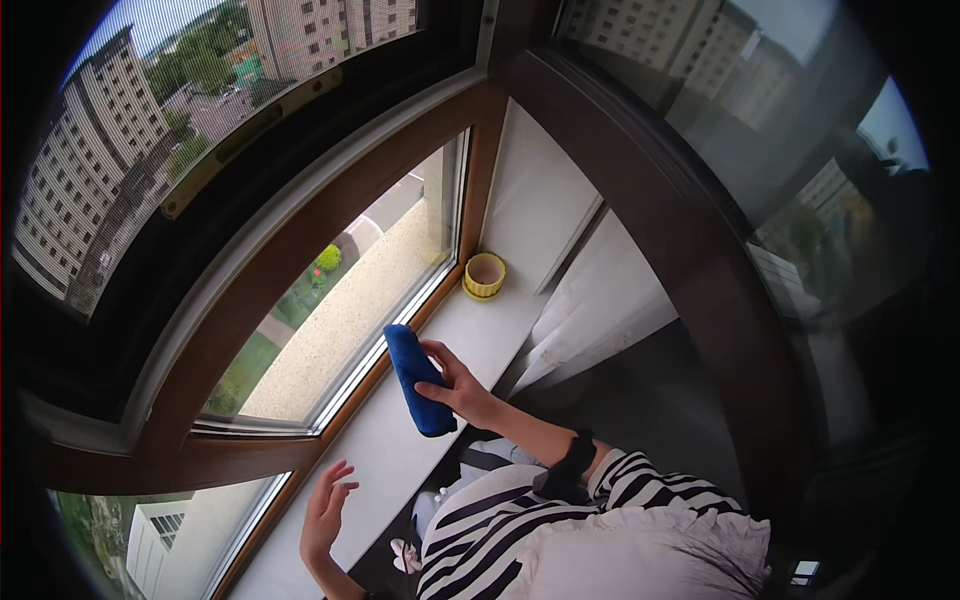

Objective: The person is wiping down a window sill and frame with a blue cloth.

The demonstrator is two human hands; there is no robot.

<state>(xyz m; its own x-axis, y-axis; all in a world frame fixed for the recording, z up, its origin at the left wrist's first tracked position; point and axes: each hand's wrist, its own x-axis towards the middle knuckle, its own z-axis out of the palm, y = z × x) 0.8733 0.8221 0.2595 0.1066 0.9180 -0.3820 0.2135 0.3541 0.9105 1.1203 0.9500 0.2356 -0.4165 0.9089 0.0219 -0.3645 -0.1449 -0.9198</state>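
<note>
My right hand (pixel 455 382) is closed around a blue folded cloth (pixel 415 380), thumb on the near face and fingers behind it. The cloth is held above the white windowsill (pixel 385 455), close to the brown window frame (pixel 385 370). To the left, my left hand (pixel 325 505) is raised over the sill with its fingers apart and nothing in them. Beyond the frame is the lower window pane (pixel 330 300), through which a ledge and greenery show.
A yellow pot (pixel 484 276) stands at the sill's far end. Beside it hangs a white curtain (pixel 600 295). An open window sash (pixel 640 190) with a dark frame juts in on the right. At upper left is a mesh screen (pixel 110 150) with buildings behind it.
</note>
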